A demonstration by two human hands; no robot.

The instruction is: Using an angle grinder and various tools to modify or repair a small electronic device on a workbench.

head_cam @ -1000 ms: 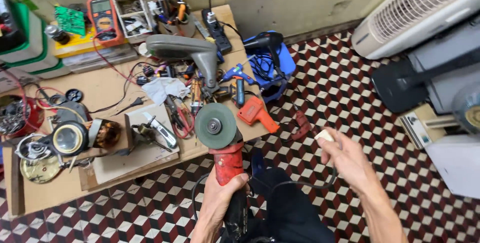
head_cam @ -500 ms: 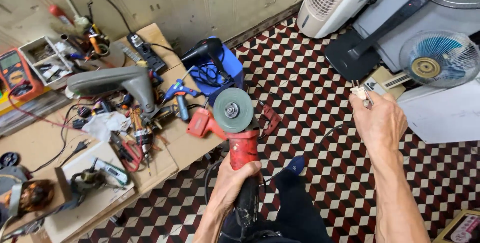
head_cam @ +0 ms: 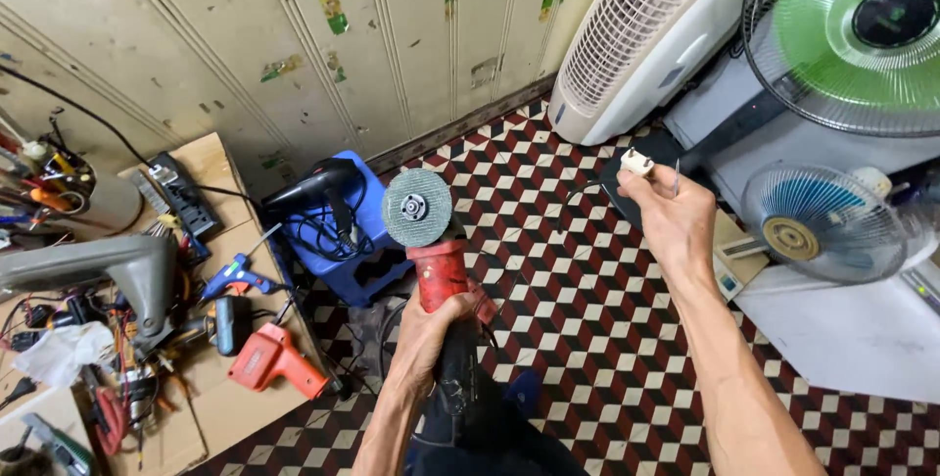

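Note:
My left hand [head_cam: 428,334] grips the body of a red angle grinder [head_cam: 438,273], held upright with its grey-green disc [head_cam: 417,208] facing me. My right hand [head_cam: 673,216] is raised to the right and pinches a small white plug [head_cam: 636,162] at the end of a thin cord, with a thin metal pin sticking up beside my fingers. Both hands are above the checkered tile floor [head_cam: 568,319].
A low wooden bench [head_cam: 211,378] at left carries tools: an orange drill [head_cam: 274,358], a blue glue gun [head_cam: 235,278], a grey housing [head_cam: 117,265]. A black hair dryer [head_cam: 308,187] lies on a blue stool [head_cam: 362,270]. A white air cooler [head_cam: 646,35] and fans [head_cam: 852,35] stand at right.
My view has swung right and up, away from the bench toward the cooler and fans. My right hand rose higher with the plug; the grinder stays in my left hand.

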